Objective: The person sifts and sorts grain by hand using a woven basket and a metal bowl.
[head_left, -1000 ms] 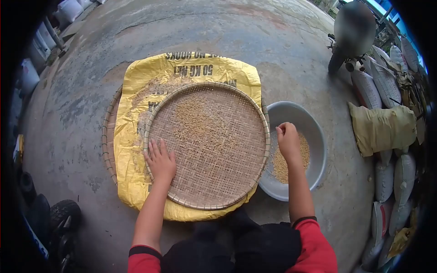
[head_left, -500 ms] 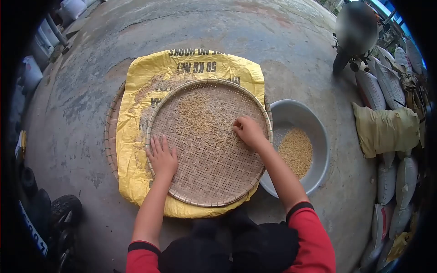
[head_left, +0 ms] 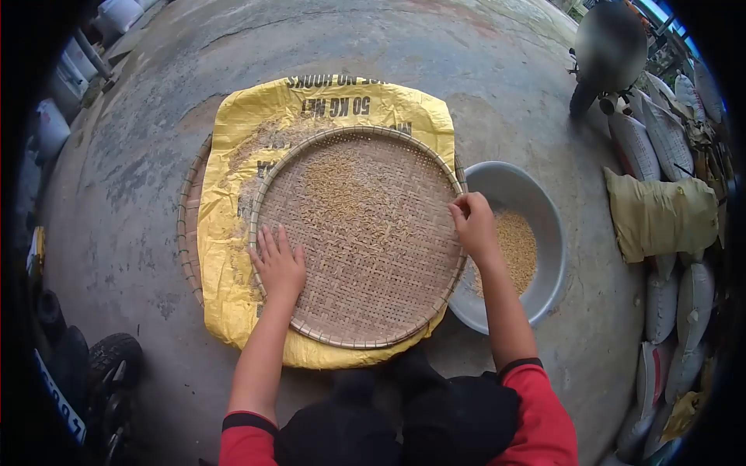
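A round woven bamboo winnowing tray point(head_left: 365, 303) lies on a yellow sack point(head_left: 241, 322) in front of me. Unhusked grain point(head_left: 342, 190) is spread over the tray's upper middle. My left hand point(head_left: 280, 264) rests flat on the tray's left side, fingers spread over the rim. Over the right rim, beside the grey metal basin point(head_left: 550, 256), is my right hand point(head_left: 472, 225) with its fingertips pinched together. Whatever is in that pinch is too small or hidden to see. Inside the basin sits a heap of grain point(head_left: 514, 252), partly covered by my right forearm.
Beneath the yellow sack, the edge of another woven tray point(head_left: 186, 225) shows at left. Filled sacks point(head_left: 660, 299) are stacked along the right side, one yellowish sack point(head_left: 660, 213) on top. A motorbike wheel point(head_left: 113, 361) is at lower left. Another motorbike point(head_left: 587, 97) stands at upper right.
My right hand has moved right, from over the grain on the tray to the tray's right rim by the basin. My left hand stays on the left rim.
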The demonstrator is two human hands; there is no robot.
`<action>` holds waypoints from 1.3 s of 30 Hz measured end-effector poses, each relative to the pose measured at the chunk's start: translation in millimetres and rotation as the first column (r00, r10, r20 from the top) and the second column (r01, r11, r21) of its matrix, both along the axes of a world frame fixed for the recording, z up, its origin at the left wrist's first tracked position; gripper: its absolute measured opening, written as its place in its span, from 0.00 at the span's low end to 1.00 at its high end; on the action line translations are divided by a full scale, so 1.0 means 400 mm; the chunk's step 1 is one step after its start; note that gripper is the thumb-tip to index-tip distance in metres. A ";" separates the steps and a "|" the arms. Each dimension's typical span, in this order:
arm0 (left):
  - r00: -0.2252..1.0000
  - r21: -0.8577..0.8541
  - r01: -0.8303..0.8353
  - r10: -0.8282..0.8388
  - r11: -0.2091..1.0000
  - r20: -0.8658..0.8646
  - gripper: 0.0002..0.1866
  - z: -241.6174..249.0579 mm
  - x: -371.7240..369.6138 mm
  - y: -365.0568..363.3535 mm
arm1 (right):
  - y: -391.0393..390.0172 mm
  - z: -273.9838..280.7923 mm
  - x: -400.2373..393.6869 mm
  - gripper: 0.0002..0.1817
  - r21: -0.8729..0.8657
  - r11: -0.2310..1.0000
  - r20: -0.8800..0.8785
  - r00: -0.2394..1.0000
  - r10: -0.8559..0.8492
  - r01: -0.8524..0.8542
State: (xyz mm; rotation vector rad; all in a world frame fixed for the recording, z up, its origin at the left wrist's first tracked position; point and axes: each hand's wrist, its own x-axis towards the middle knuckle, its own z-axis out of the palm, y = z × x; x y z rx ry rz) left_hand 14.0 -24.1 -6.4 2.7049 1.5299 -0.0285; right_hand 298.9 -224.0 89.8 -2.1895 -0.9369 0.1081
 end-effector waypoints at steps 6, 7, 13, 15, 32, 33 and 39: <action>1.000 -0.019 -0.004 0.003 1.000 -0.014 0.32 0.006 0.007 -0.004 | -0.109 0.009 0.009 0.06 0.061 0.972 -0.060 0.973 -0.224 0.227; 1.000 -0.012 -0.011 0.011 1.000 -0.004 0.32 0.007 0.007 -0.004 | -0.081 0.001 -0.005 0.06 0.061 0.993 -0.106 0.989 -0.098 0.105; 1.000 0.017 -0.001 0.000 1.000 0.012 0.32 -0.004 0.003 -0.003 | 0.086 -0.099 -0.055 0.06 -0.079 0.968 -0.127 0.966 0.227 -0.238; 1.000 0.015 0.001 -0.001 1.000 -0.004 0.32 -0.004 0.003 -0.002 | 0.099 -0.114 -0.066 0.06 -0.139 0.970 -0.109 0.976 0.187 -0.201; 1.000 0.022 0.002 -0.002 1.000 -0.009 0.31 -0.004 0.004 -0.002 | 0.135 -0.149 -0.089 0.06 -0.461 0.882 0.134 0.974 0.181 -0.101; 1.000 0.021 0.001 0.000 1.000 -0.009 0.31 -0.004 0.005 -0.001 | 0.135 -0.148 -0.087 0.06 -0.460 0.880 0.124 0.974 0.191 -0.114; 1.000 0.030 0.007 -0.007 1.000 -0.011 0.31 -0.010 0.002 -0.001 | 0.060 -0.041 -0.083 0.07 -0.139 0.981 0.018 0.990 0.138 -0.134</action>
